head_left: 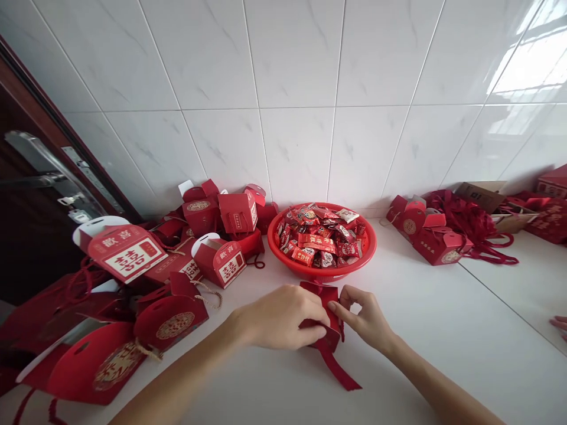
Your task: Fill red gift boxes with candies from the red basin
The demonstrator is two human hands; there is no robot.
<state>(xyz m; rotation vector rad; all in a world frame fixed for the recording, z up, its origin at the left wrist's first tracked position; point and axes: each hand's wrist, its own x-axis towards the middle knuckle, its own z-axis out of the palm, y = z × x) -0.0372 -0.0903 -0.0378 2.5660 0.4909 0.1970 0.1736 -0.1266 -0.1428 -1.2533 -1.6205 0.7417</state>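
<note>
A small red paper candy box (328, 295) sits on the white table in front of me, its top flaps apart. My left hand (287, 317) reaches over its left side, fingers curled and closed on the box, with the fingertips partly hidden. At the opposite side, my right hand (367, 319) grips the box's edge with thumb and bent fingers. A dark red ribbon (339, 370) trails from the box's near side across the table. Just beyond the box stands a red plastic basket (322, 273), heaped with wrapped candies (316, 242).
Several red gift boxes (172, 324) with cord handles crowd the left side. More boxes (436, 245) and a pile of red ribbons (460, 215) lie at the right, near a cardboard box (509, 223). Another person's hand (560, 323) shows at the right edge. A tiled wall (296, 147) rises behind.
</note>
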